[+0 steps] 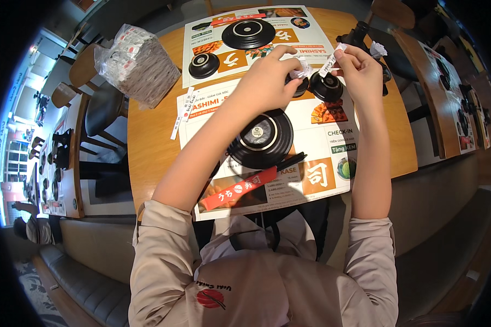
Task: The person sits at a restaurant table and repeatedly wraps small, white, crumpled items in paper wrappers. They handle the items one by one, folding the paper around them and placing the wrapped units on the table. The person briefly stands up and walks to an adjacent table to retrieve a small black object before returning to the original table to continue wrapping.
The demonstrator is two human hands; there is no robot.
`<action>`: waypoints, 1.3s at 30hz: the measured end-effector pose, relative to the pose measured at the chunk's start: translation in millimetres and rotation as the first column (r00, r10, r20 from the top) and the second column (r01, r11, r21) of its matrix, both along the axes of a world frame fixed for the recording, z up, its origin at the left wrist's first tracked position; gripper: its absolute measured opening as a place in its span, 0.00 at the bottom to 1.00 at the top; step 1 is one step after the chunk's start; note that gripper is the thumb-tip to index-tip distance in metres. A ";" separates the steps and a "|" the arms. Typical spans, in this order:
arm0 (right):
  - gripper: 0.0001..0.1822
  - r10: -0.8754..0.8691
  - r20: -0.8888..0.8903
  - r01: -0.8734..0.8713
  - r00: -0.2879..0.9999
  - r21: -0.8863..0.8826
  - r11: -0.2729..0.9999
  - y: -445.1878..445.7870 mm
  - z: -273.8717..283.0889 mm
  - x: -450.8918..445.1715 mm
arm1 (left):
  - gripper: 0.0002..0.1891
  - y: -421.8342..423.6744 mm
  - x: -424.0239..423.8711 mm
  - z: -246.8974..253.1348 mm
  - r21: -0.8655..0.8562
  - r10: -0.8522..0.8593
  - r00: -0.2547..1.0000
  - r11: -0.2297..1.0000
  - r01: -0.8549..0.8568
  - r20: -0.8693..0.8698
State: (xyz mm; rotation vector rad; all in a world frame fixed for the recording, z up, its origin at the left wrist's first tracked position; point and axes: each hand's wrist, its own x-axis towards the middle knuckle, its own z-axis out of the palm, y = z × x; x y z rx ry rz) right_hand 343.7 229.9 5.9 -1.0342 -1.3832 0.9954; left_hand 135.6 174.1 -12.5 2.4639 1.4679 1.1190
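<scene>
My right hand [362,69] pinches a narrow white printed paper sleeve [329,64] above an upturned small black bowl [326,86]. My left hand [276,75] is beside it, fingers curled around a bunch of white paper [301,68]. A small black dish [300,88] lies below the left fingers, partly hidden. Whether that hand grips the paper or only touches it is unclear. Nearer me, an upturned black plate [258,139] rests on a printed paper placemat [331,135]. Black chopsticks [292,162] in a red paper sleeve [239,188] lie in front of the plate.
A plastic-wrapped stack of paper sleeves [141,67] stands at the table's left edge. Two loose white sleeves [184,110] lie near it. Across the table are another upturned black plate [248,33] and bowl [203,65]. A dark bottle [358,34] stands at the right.
</scene>
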 end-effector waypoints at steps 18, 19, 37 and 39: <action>0.10 0.070 0.238 -0.077 0.969 0.020 0.997 -19.4 6.0 -10.9 | 0.15 1.5 10.5 -9.6 0.039 0.037 0.988 0.998 -0.043 0.149; 0.10 0.065 0.203 -0.071 0.977 0.022 0.997 -19.8 6.6 -10.8 | 0.15 1.7 10.4 -10.3 0.042 0.039 0.987 0.998 -0.046 0.153; 0.09 -0.133 0.169 0.093 0.977 0.225 0.970 -25.1 1.2 -19.1 | 0.12 -1.0 13.6 -7.4 0.007 0.080 0.982 0.997 -0.082 0.172; 0.09 -0.125 0.149 0.090 0.981 0.221 0.971 -21.2 -3.1 -18.7 | 0.12 -0.6 13.6 -8.9 0.042 0.082 0.984 0.995 -0.090 0.161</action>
